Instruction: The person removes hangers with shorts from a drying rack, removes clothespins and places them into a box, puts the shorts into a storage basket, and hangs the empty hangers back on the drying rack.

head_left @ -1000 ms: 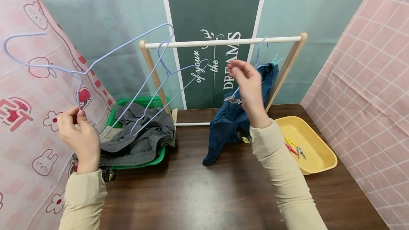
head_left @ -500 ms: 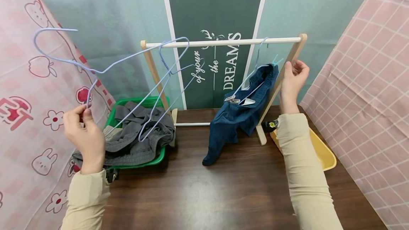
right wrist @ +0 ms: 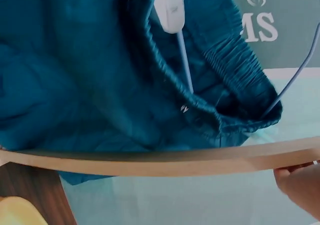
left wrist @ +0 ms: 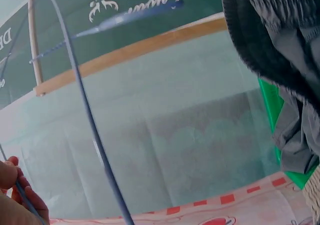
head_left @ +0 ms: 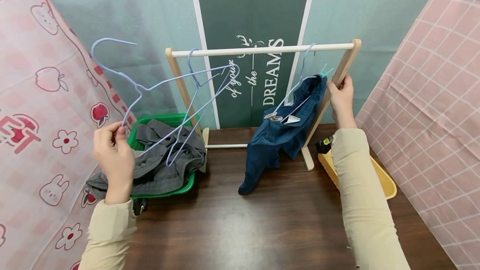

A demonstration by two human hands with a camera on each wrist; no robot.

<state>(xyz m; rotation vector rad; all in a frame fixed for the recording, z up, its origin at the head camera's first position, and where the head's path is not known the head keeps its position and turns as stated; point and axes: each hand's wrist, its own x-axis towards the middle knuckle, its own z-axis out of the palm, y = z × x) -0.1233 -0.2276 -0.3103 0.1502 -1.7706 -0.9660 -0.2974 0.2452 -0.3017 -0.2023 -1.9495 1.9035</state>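
My left hand (head_left: 116, 157) pinches a light-blue wire hanger (head_left: 145, 89) between thumb and fingers, with its hook up and its frame slanting to the right. Nothing is on this hanger. At the rack's right side, my right hand (head_left: 343, 100) holds the wooden post (head_left: 318, 113). Just left of that post, dark-blue pants (head_left: 270, 141) hang on another wire hanger (head_left: 301, 68) from the white bar (head_left: 243, 51). A turquoise clothespin (head_left: 325, 71) sits at their waistband's right end. In the right wrist view, the waistband gapes open around the wire.
A bare second hanger (head_left: 190, 62) hangs near the bar's left end. Grey clothing (head_left: 165, 178) fills a green basket (head_left: 161, 118) at the left. Behind my right sleeve stands a yellow tub (head_left: 388, 182). Patterned cloth walls close off both sides.
My left hand has carried its hanger to the right. My right hand has moved from in front of the pants out to the rack's right post and now grips it.
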